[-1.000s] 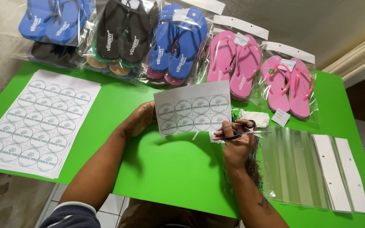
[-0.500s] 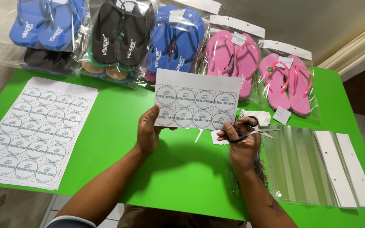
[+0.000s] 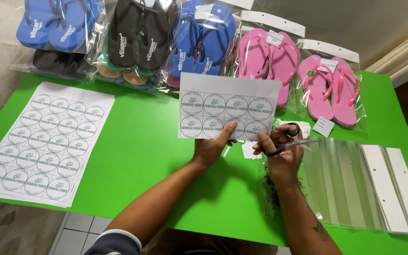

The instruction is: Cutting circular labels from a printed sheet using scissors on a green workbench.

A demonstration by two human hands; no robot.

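Bright green tabletop (image 3: 142, 156) laden with packing supplies.
A white paper stack of round printed labels (image 3: 43, 141) lay at its left; bagged flip-flops in blue (image 3: 55, 26), black (image 3: 138, 40) and pink (image 3: 329, 87) lined the far edge; clear plastic bags with white card headers (image 3: 355, 184) lay at the right.

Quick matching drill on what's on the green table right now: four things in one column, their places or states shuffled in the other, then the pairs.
Things
1. cut label sheet
2. scissors
3. full label sheets
4. clear bags

Places or states
A. lying flat at the table's left edge
B. held up by the left hand
C. lying flat to the right of the right hand
D. gripped in the right hand

Pairs: 1-B, 2-D, 3-A, 4-C
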